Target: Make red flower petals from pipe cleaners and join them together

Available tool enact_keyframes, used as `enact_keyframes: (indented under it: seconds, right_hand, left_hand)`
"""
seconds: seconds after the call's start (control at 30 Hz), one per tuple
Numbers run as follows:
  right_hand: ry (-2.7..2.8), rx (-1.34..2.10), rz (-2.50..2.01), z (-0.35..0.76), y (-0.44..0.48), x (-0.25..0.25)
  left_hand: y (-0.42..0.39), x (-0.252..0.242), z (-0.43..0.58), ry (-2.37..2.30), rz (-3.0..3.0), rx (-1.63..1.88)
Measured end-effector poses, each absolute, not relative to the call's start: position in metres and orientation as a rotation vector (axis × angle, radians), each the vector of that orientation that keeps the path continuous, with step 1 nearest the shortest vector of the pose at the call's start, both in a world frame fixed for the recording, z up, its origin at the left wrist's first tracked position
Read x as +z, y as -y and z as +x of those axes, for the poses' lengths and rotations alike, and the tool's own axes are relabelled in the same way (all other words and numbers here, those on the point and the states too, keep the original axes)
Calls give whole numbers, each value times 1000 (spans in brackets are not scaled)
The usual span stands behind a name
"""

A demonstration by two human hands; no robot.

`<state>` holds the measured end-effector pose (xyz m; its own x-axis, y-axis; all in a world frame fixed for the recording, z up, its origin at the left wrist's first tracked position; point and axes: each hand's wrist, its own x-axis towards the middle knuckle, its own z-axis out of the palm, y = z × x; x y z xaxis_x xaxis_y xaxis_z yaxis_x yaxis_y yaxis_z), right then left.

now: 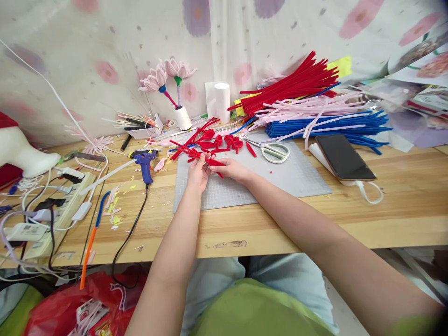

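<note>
A green top is filling the space below the wooden table. Over the grey cutting mat, the left hand is pinching red fuzzy stems, and the right hand is holding their near end between narrowed fingers. Scissors are lying to the right, a blue glue gun to the left.

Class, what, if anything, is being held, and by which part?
Red fuzzy stems, held toward their near ends by the fingers of the left hand and right hand; exact fingertip contact is hidden.
</note>
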<state>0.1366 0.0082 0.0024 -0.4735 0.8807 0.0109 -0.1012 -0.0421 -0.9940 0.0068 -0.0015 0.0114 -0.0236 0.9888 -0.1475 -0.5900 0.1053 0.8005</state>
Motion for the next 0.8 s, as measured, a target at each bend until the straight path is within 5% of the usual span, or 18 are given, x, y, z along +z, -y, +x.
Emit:
enact_keyframes:
  seconds: [0.2, 0.8]
  right_hand:
    - [1221, 2090, -632, 148, -11, 7]
    - [1252, 1985, -606, 141, -4, 7]
  left_hand:
    - [0, 8, -1, -696, 791, 1326]
    - [-4, 10, 2, -797, 587, 1549]
